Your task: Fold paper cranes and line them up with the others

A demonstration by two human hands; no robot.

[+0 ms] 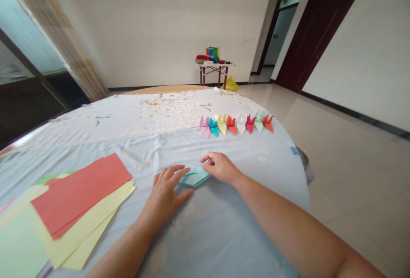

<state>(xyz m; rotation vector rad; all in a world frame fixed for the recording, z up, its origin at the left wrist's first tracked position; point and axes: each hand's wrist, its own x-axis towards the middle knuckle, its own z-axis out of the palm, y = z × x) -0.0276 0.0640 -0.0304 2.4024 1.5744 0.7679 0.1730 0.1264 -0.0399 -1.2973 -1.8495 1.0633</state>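
Observation:
A folded piece of light teal paper (194, 178) lies on the cloth-covered table between my two hands. My left hand (168, 190) rests at its left end, fingers spread, with the fingertips touching the paper's edge. At the right end, my right hand (221, 166) has its fingers curled, thumb and forefinger closed together on the paper's corner. Beyond my hands stands a row of several folded paper cranes (232, 125) in pink, blue, yellow, orange, white, red and pale green.
Loose sheets of coloured paper, with a red sheet (83, 192) on top, lie at the left. The round table carries a pale blue cloth (243, 231). A small side table (215, 66) holding a colourful bag stands by the far wall.

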